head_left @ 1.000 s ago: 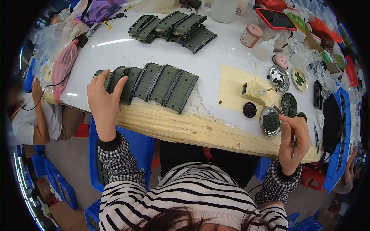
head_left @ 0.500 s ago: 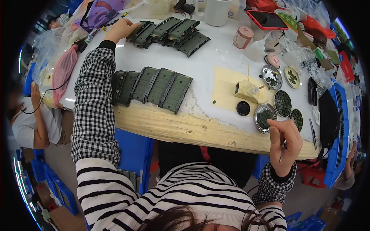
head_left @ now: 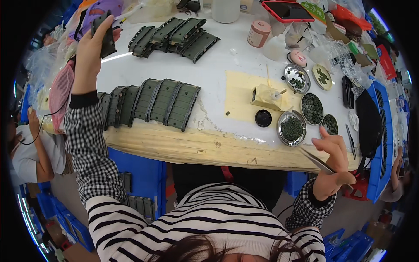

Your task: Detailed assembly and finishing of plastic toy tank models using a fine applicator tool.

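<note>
Left hand (head_left: 89, 52) gripping a dark green panel (head_left: 108, 44) over the table's (head_left: 238, 56) far left, fingers partly covering it; right hand (head_left: 334, 159) holding tweezers (head_left: 322, 165) near a steel dish (head_left: 282, 138) of small green pieces (head_left: 291, 128). A farther dish (head_left: 293, 71) holds fewer; the pink jar's (head_left: 259, 34) contents are hidden.

Dark olive green is shown by the row of curved, ribbed panels (head_left: 148, 102), crossed by greyer bands, and silver by the slender metal tweezers (head_left: 324, 165). The striped knit top (head_left: 196, 214) is banded in black and white; the gingham cloth sleeves (head_left: 91, 144) are checked in black and white. The flat paper sheet (head_left: 238, 104) is coloured pale yellow, the cylindrical tin (head_left: 259, 35) pale pink.
</note>
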Available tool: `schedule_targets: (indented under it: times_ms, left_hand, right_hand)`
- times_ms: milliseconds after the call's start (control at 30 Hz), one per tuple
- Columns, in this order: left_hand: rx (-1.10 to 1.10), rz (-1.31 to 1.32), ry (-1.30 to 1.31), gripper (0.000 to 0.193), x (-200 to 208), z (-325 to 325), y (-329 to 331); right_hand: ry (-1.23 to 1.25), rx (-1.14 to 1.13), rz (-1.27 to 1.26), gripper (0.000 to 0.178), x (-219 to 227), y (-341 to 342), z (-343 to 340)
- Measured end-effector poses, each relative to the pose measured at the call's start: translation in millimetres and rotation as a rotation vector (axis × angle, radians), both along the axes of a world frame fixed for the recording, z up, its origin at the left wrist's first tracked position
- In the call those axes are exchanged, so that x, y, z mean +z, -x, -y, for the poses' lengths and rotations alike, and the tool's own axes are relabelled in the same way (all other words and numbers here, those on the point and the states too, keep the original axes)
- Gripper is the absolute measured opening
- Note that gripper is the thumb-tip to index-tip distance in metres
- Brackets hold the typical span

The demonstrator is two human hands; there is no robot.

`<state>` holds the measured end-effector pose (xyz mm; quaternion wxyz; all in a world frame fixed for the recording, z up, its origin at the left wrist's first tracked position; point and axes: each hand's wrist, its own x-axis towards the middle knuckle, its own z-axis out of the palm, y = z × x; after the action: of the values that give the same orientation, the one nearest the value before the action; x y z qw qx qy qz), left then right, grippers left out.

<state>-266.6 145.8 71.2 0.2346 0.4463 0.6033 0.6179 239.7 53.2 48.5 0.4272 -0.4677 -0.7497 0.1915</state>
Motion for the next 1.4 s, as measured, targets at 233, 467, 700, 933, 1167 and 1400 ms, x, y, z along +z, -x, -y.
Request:
schedule_targets:
  times_ms: [233, 467, 700, 933, 1167, 1400]
  left_hand:
    - [-0.375, 0.741, 0.033, 0.036, -18.6, 153.9, -151.8]
    - [-0.535, 1.161, 0.468, 0.042, -49.9, 160.8, -255.6]
    - [-0.578, 1.112, 0.399, 0.037, -56.9, 150.3, -270.1]
    - [-0.537, 1.119, 0.378, 0.029, -58.0, 150.5, -269.7]
    - [-0.52, 1.02, 0.294, 0.059, -55.8, 149.4, -273.5]
    - [-0.545, 0.936, 0.193, 0.062, -53.4, 150.3, -274.3]
  right_hand:
    - [0.176, 0.106, -0.061, 0.043, -7.5, -2.1, -7.2]
    - [0.289, 0.104, -0.165, 0.015, -36.0, -0.5, -26.2]
    - [0.203, 0.146, 0.096, 0.014, -39.1, 1.9, -35.2]
    - [0.117, 0.167, 0.146, 0.012, -42.1, 5.6, -40.1]
    - [0.129, 0.152, 0.077, 0.013, -41.7, 5.1, -39.4]
    - [0.126, 0.146, 0.119, 0.012, -40.6, 6.1, -40.7]
